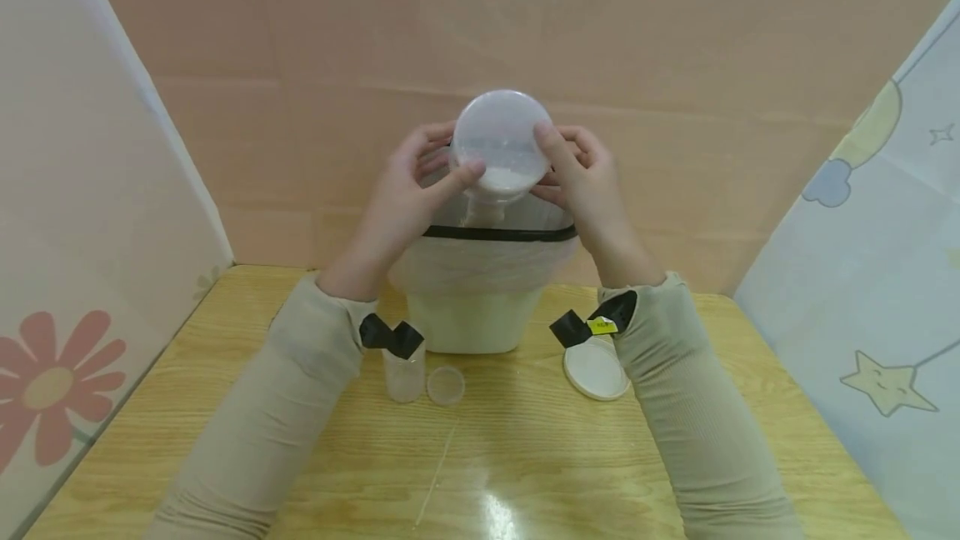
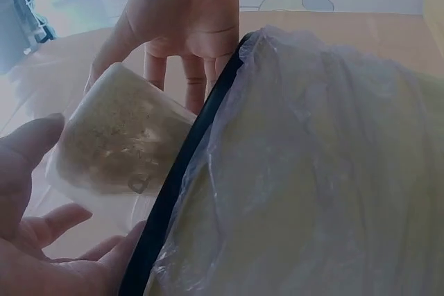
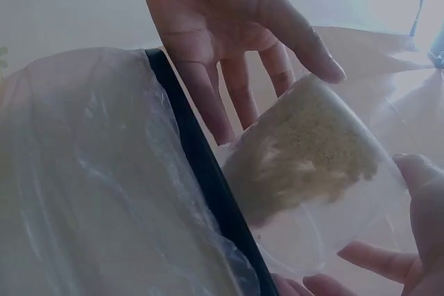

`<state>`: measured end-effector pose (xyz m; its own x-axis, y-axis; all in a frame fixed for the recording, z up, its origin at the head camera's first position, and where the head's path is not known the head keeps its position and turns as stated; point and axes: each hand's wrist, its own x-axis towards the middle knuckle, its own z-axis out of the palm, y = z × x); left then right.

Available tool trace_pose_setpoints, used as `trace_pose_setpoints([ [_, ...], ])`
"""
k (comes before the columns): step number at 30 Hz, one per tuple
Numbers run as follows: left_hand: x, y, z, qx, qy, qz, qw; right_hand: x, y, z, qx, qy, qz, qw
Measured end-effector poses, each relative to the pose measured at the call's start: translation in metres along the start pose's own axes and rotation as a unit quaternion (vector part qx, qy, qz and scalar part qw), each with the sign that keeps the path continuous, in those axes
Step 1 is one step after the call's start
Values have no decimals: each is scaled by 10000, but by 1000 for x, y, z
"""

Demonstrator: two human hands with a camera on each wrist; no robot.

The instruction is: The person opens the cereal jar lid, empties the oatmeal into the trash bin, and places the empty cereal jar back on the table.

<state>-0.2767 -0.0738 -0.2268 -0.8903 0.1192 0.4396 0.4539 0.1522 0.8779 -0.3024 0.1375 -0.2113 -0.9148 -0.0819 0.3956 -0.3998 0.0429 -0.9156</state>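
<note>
A clear plastic tub point(image 1: 501, 136) is tipped with its round base toward me and its mouth down, over a pale bin point(image 1: 468, 319). My left hand point(image 1: 408, 202) grips the tub's left side, thumb on the base; my right hand point(image 1: 592, 190) grips the right side likewise. In the left wrist view, brown crumbly stuff point(image 2: 121, 129) clings inside the tub. The right wrist view shows the same tub point(image 3: 326, 233) beside the bin's black rim band point(image 3: 208, 178). The tub's mouth and the bin's inside are hidden.
A clear plastic liner point(image 1: 487, 261) hangs over the bin's rim. On the wooden table point(image 1: 510, 457), a small clear jar point(image 1: 405, 382) and a small round lid point(image 1: 446, 386) sit near the left sleeve. A larger white lid point(image 1: 596, 372) lies by the right sleeve.
</note>
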Motion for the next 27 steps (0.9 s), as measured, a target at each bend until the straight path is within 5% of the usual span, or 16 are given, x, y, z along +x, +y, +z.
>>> trace_pose_setpoints([
  [9, 0, 0, -2, 241, -345, -97, 9991, 3, -4, -1, -382, 47, 211, 9990],
  [20, 0, -1, -2, 589, -310, -281, 9974, 5, -9, 1, -860, -250, 877, 9921],
  [27, -2, 3, 0, 601, -65, -252, 9979, 5, -6, 5, -558, -369, 606, 9959],
])
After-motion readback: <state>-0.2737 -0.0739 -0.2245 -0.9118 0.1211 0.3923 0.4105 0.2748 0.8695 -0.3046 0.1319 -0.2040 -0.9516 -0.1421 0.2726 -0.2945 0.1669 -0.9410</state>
